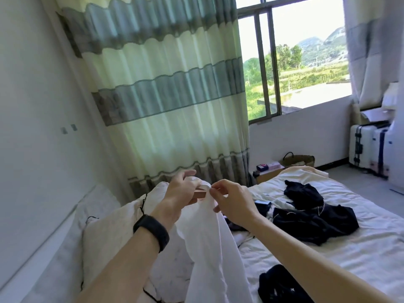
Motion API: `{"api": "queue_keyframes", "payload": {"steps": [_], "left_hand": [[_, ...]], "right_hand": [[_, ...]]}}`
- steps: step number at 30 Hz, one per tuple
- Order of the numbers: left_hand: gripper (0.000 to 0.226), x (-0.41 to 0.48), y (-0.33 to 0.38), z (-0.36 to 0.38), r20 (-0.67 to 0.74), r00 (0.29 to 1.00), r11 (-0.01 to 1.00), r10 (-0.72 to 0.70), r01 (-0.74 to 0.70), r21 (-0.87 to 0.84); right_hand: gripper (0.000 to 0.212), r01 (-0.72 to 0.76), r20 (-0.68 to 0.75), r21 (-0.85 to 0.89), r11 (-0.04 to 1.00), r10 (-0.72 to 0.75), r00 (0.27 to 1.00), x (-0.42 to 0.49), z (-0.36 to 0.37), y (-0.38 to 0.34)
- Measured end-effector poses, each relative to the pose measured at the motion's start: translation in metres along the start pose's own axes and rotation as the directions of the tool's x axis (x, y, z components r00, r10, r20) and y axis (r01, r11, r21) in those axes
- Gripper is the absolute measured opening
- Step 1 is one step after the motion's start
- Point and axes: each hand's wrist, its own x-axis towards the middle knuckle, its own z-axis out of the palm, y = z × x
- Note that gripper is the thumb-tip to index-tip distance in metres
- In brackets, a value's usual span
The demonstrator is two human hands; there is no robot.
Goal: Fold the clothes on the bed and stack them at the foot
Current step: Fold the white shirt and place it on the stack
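White garment (209, 248) closest, hanging in front of the person, bunched top held up over the bed (360, 248). Left hand (181, 191), black wristband (152, 231) on that wrist: fingers curled round the bunched top. Right hand (234, 202): thumb and forefinger pinching the same top edge, other fingers loosely bent. Small pinkish-brown bit between the hands, can't tell what. Containers: woven basket (298, 160) on the floor past the bed, contents not visible; two suitcases (369, 147) upright by the far wall, closed, papers on top. Bed: white sheet, dark clothes (314, 219) in an unfolded heap mid-mattress, another dark piece (277, 285) nearer, pillow (109, 232) on the left. Striped curtain (166, 84), window (295, 62) showing green hills.
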Motion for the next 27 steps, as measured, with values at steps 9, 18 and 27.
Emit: {"api": "queue_keyframes", "payload": {"steps": [9,18,27], "left_hand": [[0.015,0.013,0.003,-0.048,0.16,0.978,0.931,0.135,-0.18,0.317],[0.028,0.017,0.023,-0.097,-0.032,0.894,0.67,0.447,-0.311,0.674],[0.038,0.012,-0.004,-0.181,-0.205,0.885,0.6,0.418,-0.099,0.793]], "right_hand": [[0.031,0.085,0.199,-0.17,0.982,-0.051,0.979,0.035,0.014,-0.033],[0.013,0.286,0.184,-0.585,0.759,-0.22,0.958,0.04,0.03,-0.031],[0.021,0.292,0.18,-0.497,0.817,-0.231,0.956,0.058,-0.031,-0.031]]}}
